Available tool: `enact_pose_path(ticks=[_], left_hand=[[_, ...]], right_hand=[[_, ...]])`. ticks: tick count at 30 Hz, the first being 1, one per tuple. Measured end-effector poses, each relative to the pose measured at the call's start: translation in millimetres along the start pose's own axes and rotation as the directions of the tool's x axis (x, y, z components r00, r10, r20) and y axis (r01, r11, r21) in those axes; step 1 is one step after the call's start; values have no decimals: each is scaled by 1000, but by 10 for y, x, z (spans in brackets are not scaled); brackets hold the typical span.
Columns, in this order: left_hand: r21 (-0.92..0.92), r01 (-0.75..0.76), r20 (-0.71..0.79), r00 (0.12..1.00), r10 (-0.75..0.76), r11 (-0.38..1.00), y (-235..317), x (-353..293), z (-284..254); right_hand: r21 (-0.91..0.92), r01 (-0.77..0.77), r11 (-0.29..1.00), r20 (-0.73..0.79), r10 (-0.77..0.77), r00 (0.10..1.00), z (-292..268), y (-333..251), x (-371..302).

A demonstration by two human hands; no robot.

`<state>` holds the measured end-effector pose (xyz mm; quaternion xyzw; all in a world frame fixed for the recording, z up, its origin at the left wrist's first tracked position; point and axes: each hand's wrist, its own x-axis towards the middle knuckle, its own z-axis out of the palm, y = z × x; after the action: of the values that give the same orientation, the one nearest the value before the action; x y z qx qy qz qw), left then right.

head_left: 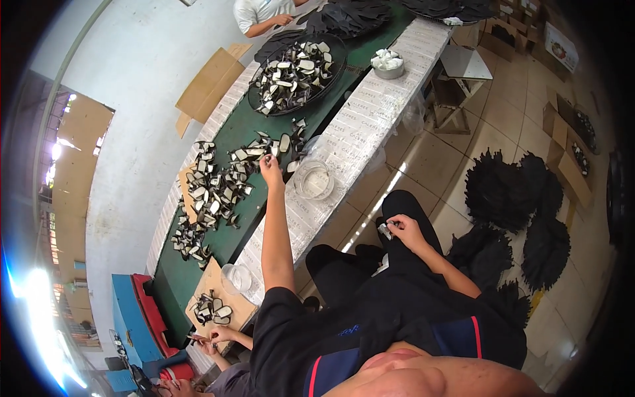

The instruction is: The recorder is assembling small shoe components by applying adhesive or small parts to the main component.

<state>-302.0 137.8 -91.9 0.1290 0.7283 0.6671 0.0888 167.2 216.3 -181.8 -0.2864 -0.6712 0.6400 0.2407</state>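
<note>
My left arm stretches over the table's edge to the green conveyor belt (245, 228). The fingers of my left hand (270, 170) are pinched together beside a pile of small black pieces with cream faces (215, 192), perhaps shoe heels. Whatever lies between those fingertips is too small to make out. Just right of that hand, a clear round tub (315, 180) stands on the paper-covered ledge (354, 129). Over my dark-trousered thigh, my right hand (407, 231) is closed on a small white wad (385, 230), perhaps cloth or tissue.
A large round tray (341, 65) of similar pieces sits farther up the belt. A bowl of white wads (387, 63) rests on the ledge. At lower left, another person's hands (215, 337) work near a cardboard sheet (246, 308). Black strips (499, 192) lie bundled on the floor at right.
</note>
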Motion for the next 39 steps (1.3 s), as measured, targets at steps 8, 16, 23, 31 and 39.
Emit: enact_pose_path(ticks=[8, 16, 23, 31, 39], left_hand=[[-238, -79, -18, 997, 77, 968, 308, -1609, -575], [-505, 342, 207, 939, -273, 793, 409, -3090, -598], [-475, 403, 259, 914, -313, 782, 607, -3470, -460], [-467, 384, 305, 915, -263, 797, 747, -3645, -366], [-493, 420, 348, 898, -269, 762, 798, -3689, -329]], right_hand=[[-34, -33, 999, -18, 32, 999, -35, 106, -30], [-35, 164, 986, 19, -163, 986, 201, -1153, -12], [-352, 793, 498, 372, -703, 606, 359, -1958, -149], [-307, 858, 412, 466, -721, 513, 440, -2031, -215], [-316, 823, 472, 442, -695, 568, 450, -1967, -258]])
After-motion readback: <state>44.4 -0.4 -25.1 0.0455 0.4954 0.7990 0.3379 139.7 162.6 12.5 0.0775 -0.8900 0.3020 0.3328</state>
